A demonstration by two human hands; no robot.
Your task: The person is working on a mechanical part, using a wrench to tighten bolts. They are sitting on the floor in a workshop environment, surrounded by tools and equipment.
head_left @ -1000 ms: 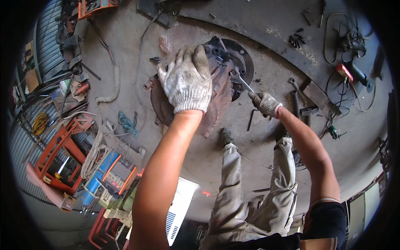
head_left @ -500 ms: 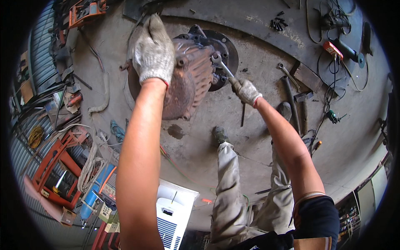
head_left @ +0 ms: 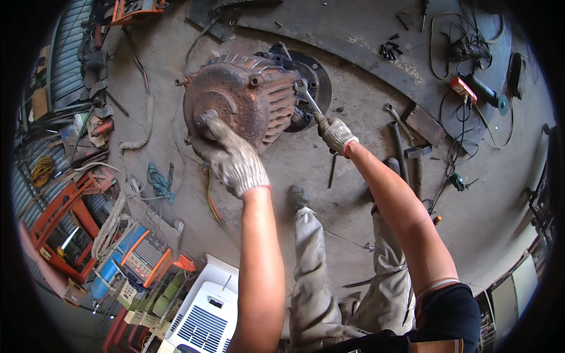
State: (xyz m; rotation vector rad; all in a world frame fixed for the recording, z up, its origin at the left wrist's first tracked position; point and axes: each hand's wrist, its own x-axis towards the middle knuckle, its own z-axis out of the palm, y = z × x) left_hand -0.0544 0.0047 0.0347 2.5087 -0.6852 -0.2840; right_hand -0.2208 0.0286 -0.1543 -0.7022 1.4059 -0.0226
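A rusty, finned electric motor (head_left: 229, 88) lies on the floor, its round end cover facing me. My left hand (head_left: 238, 162), in a knitted work glove, is at the stub shaft (head_left: 204, 117) in the middle of that cover. Its fingers reach up to the shaft; they are blurred, and whether they grip it I cannot tell. My right hand (head_left: 338, 134), gloved too, is closed around the handle of a wrench (head_left: 310, 100). The wrench's jaw end lies at the motor's right side, next to the dark round flange (head_left: 321, 76).
To the right lie another wrench (head_left: 400, 123), a pipe (head_left: 399, 150), a hammer (head_left: 418, 152) and a red power strip (head_left: 463, 89) with cords. Several dark bolts (head_left: 390, 48) lie on a metal plate (head_left: 359, 44). A white louvred unit (head_left: 203, 320) stands at lower left.
My left hand has come down from above the motor to its shaft, uncovering the end cover. My right hand keeps the wrench at the motor's right side. The view has shifted slightly.
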